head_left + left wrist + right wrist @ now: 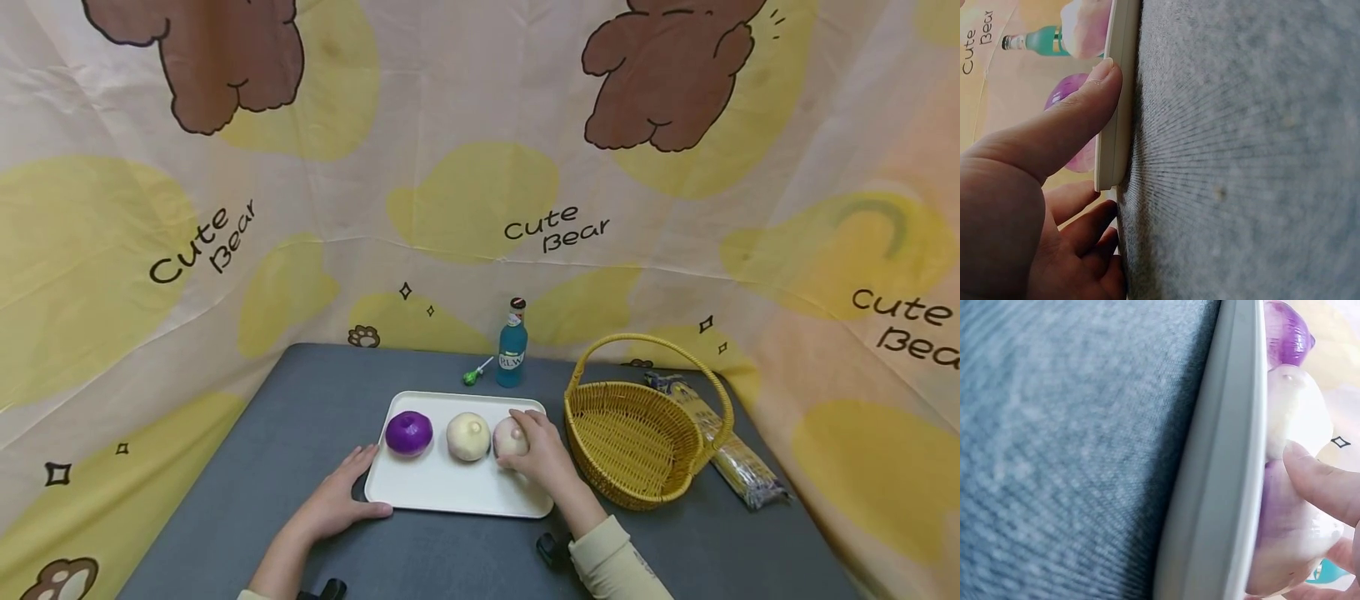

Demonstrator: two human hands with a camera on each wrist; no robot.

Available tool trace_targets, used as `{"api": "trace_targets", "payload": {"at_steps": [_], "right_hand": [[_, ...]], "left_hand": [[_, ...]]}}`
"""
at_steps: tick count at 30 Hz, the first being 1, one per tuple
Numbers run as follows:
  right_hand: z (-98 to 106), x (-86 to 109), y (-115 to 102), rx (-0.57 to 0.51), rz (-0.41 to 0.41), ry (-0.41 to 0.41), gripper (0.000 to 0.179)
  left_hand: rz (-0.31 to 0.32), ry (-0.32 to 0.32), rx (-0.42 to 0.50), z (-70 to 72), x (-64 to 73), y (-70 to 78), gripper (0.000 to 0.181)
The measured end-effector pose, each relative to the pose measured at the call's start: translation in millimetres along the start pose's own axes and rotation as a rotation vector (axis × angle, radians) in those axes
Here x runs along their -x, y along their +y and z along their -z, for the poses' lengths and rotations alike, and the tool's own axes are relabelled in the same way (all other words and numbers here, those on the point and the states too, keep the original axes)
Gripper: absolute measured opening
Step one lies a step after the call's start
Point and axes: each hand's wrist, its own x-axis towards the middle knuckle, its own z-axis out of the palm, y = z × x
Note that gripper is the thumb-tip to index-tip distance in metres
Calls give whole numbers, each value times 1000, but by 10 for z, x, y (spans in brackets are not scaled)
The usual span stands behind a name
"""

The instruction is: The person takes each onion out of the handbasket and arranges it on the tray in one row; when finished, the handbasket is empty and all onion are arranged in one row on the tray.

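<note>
Gripping the pale pink-white onion (510, 437) at the tray's (450, 492) right end, right hand (543, 458) curls round it. Left hand (337, 500) lies flat on tabletop (300, 400), thumb against tray edge, likely steadying. Basket (637, 433) just beside.

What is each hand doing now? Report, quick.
Left hand: open, thumb resting on the white tray edge.
Right hand: gripping the pale pinkish onion.

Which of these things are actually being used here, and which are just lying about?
In use:
- pale pink onion, gripped by the right hand
- white tray, steadied by the left hand

Lying about:
- purple onion
- white onion
- wicker basket
- blue bottle
- green lollipop
- noodle packet
</note>
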Motion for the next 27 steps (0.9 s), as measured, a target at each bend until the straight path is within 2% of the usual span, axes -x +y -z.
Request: {"api": "trace_targets", "payload": {"at_steps": [8,13,18,23,27], "right_hand": [[38,30,-16,-8,22,6,86],[155,80,-64,-17,30,22,89],[402,147,-149,-43,42,33,85],[721,265,-194,-10,109,57,76],[1019,375,-207,16,161,74,73]], "left_hand": [[-2,-3,-6,8,4,1,113],[-7,-3,-8,5,10,2,113],[-19,-4,-3,6,17,7,112],[-30,-5,-25,23,45,21,111],[-36,-25,-36,99,85,37,109]]}}
